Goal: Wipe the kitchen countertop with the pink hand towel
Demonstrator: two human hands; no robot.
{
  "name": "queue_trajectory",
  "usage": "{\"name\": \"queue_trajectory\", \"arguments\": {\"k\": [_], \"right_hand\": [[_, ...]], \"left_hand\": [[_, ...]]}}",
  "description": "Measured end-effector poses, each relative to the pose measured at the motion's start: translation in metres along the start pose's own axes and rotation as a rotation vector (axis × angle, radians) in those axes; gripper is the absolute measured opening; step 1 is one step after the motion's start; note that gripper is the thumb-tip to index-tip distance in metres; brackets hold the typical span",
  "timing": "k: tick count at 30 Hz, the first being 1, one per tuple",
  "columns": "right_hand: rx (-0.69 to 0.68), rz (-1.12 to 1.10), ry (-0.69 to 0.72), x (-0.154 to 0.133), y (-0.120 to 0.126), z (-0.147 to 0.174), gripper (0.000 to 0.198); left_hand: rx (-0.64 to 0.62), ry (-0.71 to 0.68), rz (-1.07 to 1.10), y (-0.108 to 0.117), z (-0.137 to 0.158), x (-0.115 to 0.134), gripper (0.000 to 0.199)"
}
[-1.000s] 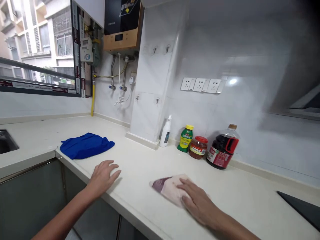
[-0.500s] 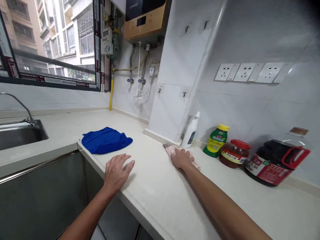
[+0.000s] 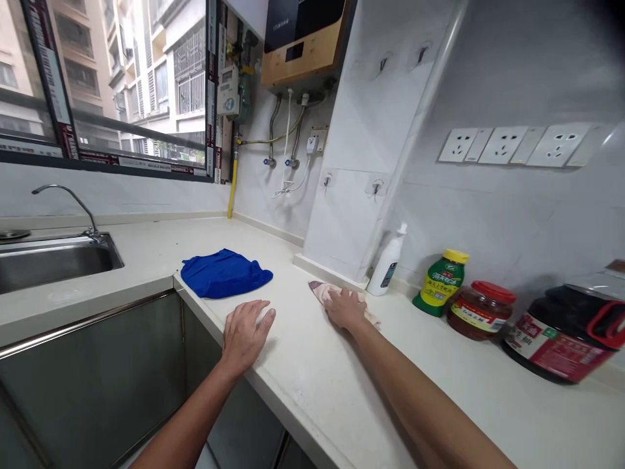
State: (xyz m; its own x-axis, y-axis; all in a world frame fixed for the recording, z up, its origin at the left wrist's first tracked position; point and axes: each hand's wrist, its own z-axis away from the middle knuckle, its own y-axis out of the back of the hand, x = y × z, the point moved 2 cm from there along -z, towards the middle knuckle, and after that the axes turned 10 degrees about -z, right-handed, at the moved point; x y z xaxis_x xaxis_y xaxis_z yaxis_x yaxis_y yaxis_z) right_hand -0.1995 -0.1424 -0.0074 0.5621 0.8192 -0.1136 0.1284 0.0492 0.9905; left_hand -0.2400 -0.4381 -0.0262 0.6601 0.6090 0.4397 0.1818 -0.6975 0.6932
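My right hand (image 3: 346, 309) presses a pale pink rag (image 3: 318, 291) against the white countertop (image 3: 317, 371). Its fingers cover the middle of the cloth, and the edges stick out on both sides. Near the counter's front edge, my left hand (image 3: 247, 333) is held with its fingers apart and nothing in it. Beyond the left hand lies a crumpled blue cloth (image 3: 224, 273) at the corner of the counter. A white spray bottle (image 3: 387, 264) stands against the wall just past the rag.
Along the right wall stand a green bottle with a yellow cap (image 3: 441, 283), a red-lidded jar (image 3: 480, 311) and a large dark jug with a red handle (image 3: 561, 332). A steel sink (image 3: 63, 257) with a faucet (image 3: 73, 195) is at the left.
My right hand and the rag have slid a little left along the counter, away from the white bottle. The view has turned slightly left. My left hand keeps its spread pose.
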Motion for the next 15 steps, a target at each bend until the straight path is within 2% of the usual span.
{"name": "queue_trajectory", "arguments": {"k": [4,7,11,15], "right_hand": [[-0.034,-0.084,0.102,-0.024,-0.003,-0.012,0.048],[-0.072,-0.130,0.196,-0.040,-0.006,-0.007,0.050],[-0.125,-0.167,0.358,-0.066,-0.008,0.023,0.050],[-0.175,-0.203,0.526,-0.090,-0.008,0.067,0.050]], "left_hand": [[-0.014,0.037,-0.020,-0.001,-0.001,0.000,0.043],[-0.026,0.036,-0.029,-0.003,-0.001,0.000,0.044],[-0.027,0.054,-0.035,-0.002,-0.001,0.001,0.045],[-0.121,0.110,0.012,-0.002,-0.004,-0.001,0.051]]}}
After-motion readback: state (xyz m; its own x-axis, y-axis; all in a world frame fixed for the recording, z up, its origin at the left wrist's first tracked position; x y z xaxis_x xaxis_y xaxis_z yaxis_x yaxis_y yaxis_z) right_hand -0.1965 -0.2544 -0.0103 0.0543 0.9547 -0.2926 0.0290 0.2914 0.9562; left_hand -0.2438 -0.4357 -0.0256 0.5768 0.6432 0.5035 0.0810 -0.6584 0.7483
